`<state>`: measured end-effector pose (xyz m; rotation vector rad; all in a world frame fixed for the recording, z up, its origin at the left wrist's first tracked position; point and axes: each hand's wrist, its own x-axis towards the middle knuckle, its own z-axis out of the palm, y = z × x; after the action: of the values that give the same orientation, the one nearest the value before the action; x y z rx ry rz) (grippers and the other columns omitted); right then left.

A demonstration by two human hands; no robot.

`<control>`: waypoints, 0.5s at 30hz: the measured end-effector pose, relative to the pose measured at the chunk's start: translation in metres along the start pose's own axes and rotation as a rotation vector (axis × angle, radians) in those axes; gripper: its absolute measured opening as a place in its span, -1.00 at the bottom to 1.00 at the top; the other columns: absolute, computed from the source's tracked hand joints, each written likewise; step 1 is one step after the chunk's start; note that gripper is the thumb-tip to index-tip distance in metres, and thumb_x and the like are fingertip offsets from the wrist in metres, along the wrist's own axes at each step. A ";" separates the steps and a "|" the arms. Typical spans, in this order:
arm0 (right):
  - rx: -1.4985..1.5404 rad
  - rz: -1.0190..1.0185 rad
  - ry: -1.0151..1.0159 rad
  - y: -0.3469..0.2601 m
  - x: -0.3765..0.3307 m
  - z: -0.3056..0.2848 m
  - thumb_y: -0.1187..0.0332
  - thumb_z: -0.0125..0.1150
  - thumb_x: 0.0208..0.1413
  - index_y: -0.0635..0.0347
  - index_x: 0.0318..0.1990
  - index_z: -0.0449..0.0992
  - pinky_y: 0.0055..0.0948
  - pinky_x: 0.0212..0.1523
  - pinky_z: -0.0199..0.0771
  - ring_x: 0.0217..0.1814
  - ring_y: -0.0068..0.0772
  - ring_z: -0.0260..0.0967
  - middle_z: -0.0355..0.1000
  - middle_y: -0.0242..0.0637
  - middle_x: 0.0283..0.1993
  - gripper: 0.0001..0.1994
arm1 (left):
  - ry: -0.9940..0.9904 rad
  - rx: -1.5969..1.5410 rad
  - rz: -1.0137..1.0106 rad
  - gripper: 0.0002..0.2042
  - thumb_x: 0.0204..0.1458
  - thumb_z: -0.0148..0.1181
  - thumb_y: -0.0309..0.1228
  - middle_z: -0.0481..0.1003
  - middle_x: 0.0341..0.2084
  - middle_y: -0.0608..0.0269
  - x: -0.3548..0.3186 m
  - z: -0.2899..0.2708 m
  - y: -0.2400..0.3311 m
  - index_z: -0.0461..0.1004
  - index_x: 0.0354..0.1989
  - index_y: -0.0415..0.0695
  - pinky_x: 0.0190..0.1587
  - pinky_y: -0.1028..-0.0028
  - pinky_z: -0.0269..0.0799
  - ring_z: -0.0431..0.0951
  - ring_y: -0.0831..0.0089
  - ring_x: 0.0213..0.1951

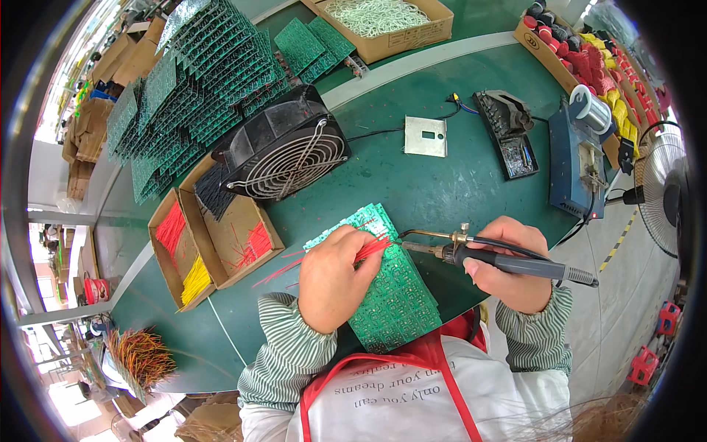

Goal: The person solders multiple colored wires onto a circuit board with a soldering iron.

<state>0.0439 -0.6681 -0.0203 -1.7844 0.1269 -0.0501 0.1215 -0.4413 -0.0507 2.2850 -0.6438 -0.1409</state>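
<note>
**benchguy:** Green circuit board (390, 295) sits on the table just in front of the person, below the black fan (283, 153). Left of it, cardboard trays hold red wire pieces (171, 227) and yellow ones (195, 280).

**solderfan:** Yep. Left hand (335, 280) pinches a bunch of red wires (372, 248) on the board; right hand (508, 265) grips the soldering iron (486, 258), tip at those wires. Looks early on, most of the board seems bare.

Green circuit board panel (394, 295) lies flat on table edge; bunch of red wires (368, 249) pinched over its upper part; soldering iron (501, 259) held level, tip at the wires
</note>
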 end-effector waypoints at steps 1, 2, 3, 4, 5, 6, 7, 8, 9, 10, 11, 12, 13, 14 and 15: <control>0.000 0.000 -0.001 0.000 0.000 0.000 0.48 0.29 -0.17 0.30 -0.41 0.46 -0.65 -0.51 0.35 -0.53 -0.70 0.38 0.45 -0.37 -0.56 -0.84 | 0.000 0.000 0.000 -0.88 -0.13 0.27 -0.48 0.43 -0.54 0.16 0.000 0.000 0.000 0.48 -0.45 -0.24 -0.46 0.42 0.36 0.46 0.29 -0.52; -0.007 0.001 -0.009 0.001 0.000 -0.001 0.48 0.29 -0.17 0.31 -0.41 0.46 -0.65 -0.51 0.36 -0.53 -0.70 0.38 0.46 -0.37 -0.55 -0.84 | 0.014 -0.008 0.003 -0.88 -0.13 0.27 -0.48 0.43 -0.54 0.16 -0.001 0.001 -0.001 0.49 -0.44 -0.24 -0.45 0.43 0.37 0.47 0.29 -0.52; -0.013 0.001 -0.018 0.001 0.000 -0.002 0.48 0.30 -0.16 0.31 -0.40 0.45 -0.65 -0.50 0.37 -0.53 -0.69 0.38 0.46 -0.36 -0.55 -0.84 | 0.029 -0.016 0.006 -0.88 -0.13 0.27 -0.48 0.44 -0.53 0.16 -0.001 0.001 -0.001 0.49 -0.44 -0.23 -0.45 0.43 0.37 0.47 0.29 -0.51; -0.014 0.002 -0.018 0.001 0.000 -0.002 0.48 0.30 -0.16 0.31 -0.40 0.45 -0.65 -0.50 0.37 -0.53 -0.69 0.38 0.46 -0.36 -0.55 -0.84 | 0.029 -0.016 0.006 -0.88 -0.13 0.27 -0.48 0.44 -0.53 0.16 -0.001 0.001 -0.001 0.49 -0.44 -0.23 -0.45 0.43 0.37 0.47 0.29 -0.51; -0.013 -0.007 -0.014 0.001 0.000 -0.002 0.48 0.29 -0.16 0.31 -0.40 0.45 -0.64 -0.50 0.37 -0.53 -0.69 0.38 0.46 -0.36 -0.55 -0.84 | 0.020 -0.015 -0.003 -0.88 -0.13 0.27 -0.48 0.44 -0.53 0.16 -0.001 0.001 -0.001 0.50 -0.44 -0.23 -0.45 0.44 0.37 0.47 0.29 -0.51; -0.012 -0.016 -0.010 0.001 0.000 -0.001 0.48 0.29 -0.16 0.31 -0.40 0.45 -0.64 -0.50 0.37 -0.52 -0.69 0.39 0.47 -0.35 -0.54 -0.83 | 0.011 -0.015 -0.013 -0.89 -0.13 0.27 -0.47 0.45 -0.53 0.16 -0.001 0.001 0.000 0.50 -0.43 -0.22 -0.45 0.44 0.38 0.47 0.29 -0.51; -0.012 -0.016 -0.009 0.001 0.000 -0.001 0.48 0.29 -0.16 0.31 -0.40 0.45 -0.64 -0.50 0.37 -0.52 -0.69 0.39 0.47 -0.35 -0.54 -0.83 | 0.011 -0.015 -0.012 -0.89 -0.13 0.27 -0.47 0.45 -0.53 0.16 -0.001 0.001 0.000 0.50 -0.43 -0.22 -0.45 0.44 0.38 0.47 0.29 -0.51; -0.011 -0.016 -0.008 0.002 0.000 -0.001 0.48 0.30 -0.16 0.31 -0.40 0.45 -0.64 -0.50 0.37 -0.52 -0.69 0.39 0.47 -0.35 -0.54 -0.83 | 0.011 -0.007 -0.017 -0.89 -0.13 0.25 -0.45 0.44 -0.53 0.17 -0.001 0.002 0.001 0.50 -0.44 -0.20 -0.45 0.40 0.38 0.48 0.26 -0.50; -0.010 -0.016 -0.007 0.003 0.000 0.000 0.48 0.30 -0.16 0.31 -0.39 0.45 -0.64 -0.50 0.37 -0.52 -0.69 0.39 0.48 -0.35 -0.53 -0.83 | 0.012 0.002 -0.021 -0.90 -0.13 0.24 -0.44 0.43 -0.53 0.18 0.000 0.003 0.001 0.49 -0.44 -0.17 -0.46 0.35 0.38 0.49 0.22 -0.50; -0.009 -0.016 -0.007 0.004 0.000 0.000 0.48 0.30 -0.16 0.31 -0.39 0.45 -0.64 -0.50 0.37 -0.52 -0.69 0.39 0.48 -0.35 -0.53 -0.83 | 0.011 0.002 -0.021 -0.90 -0.13 0.24 -0.44 0.43 -0.53 0.18 0.000 0.003 0.001 0.49 -0.44 -0.17 -0.46 0.35 0.38 0.49 0.22 -0.50; -0.013 -0.018 -0.013 0.005 0.001 -0.001 0.48 0.30 -0.16 0.31 -0.40 0.45 -0.64 -0.50 0.37 -0.53 -0.69 0.39 0.48 -0.34 -0.53 -0.83 | 0.013 0.013 -0.012 -0.90 -0.13 0.23 -0.44 0.43 -0.53 0.18 0.000 0.003 0.000 0.49 -0.44 -0.16 -0.46 0.34 0.38 0.49 0.22 -0.50; -0.017 -0.020 -0.020 0.005 0.001 -0.001 0.48 0.30 -0.17 0.31 -0.40 0.45 -0.64 -0.50 0.37 -0.53 -0.69 0.39 0.48 -0.34 -0.53 -0.83 | 0.014 0.023 -0.003 -0.90 -0.13 0.23 -0.44 0.43 -0.53 0.18 0.000 0.004 0.000 0.49 -0.44 -0.16 -0.47 0.34 0.38 0.49 0.22 -0.50; -0.016 -0.020 -0.020 0.006 0.001 -0.001 0.48 0.30 -0.17 0.31 -0.40 0.45 -0.64 -0.50 0.37 -0.53 -0.69 0.39 0.48 -0.34 -0.53 -0.83 | 0.014 0.024 -0.003 -0.90 -0.13 0.23 -0.44 0.43 -0.53 0.18 0.000 0.004 0.000 0.49 -0.44 -0.16 -0.47 0.34 0.38 0.49 0.22 -0.50; -0.027 -0.028 -0.013 0.006 0.001 -0.001 0.47 0.30 -0.17 0.30 -0.40 0.45 -0.64 -0.51 0.37 -0.54 -0.69 0.39 0.47 -0.35 -0.54 -0.82 | 0.013 0.016 -0.005 -0.90 -0.13 0.23 -0.44 0.43 -0.53 0.18 0.000 0.004 0.000 0.49 -0.44 -0.16 -0.47 0.34 0.38 0.49 0.22 -0.50; -0.039 -0.036 -0.006 0.006 0.001 -0.001 0.47 0.30 -0.17 0.30 -0.40 0.45 -0.64 -0.52 0.36 -0.55 -0.69 0.38 0.47 -0.35 -0.55 -0.82 | 0.011 0.008 -0.006 -0.90 -0.13 0.23 -0.44 0.43 -0.53 0.18 -0.001 0.004 0.000 0.49 -0.44 -0.17 -0.47 0.34 0.38 0.49 0.21 -0.50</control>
<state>0.0444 -0.6700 -0.0261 -1.8254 0.0917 -0.0681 0.1200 -0.4432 -0.0535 2.2936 -0.6325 -0.1285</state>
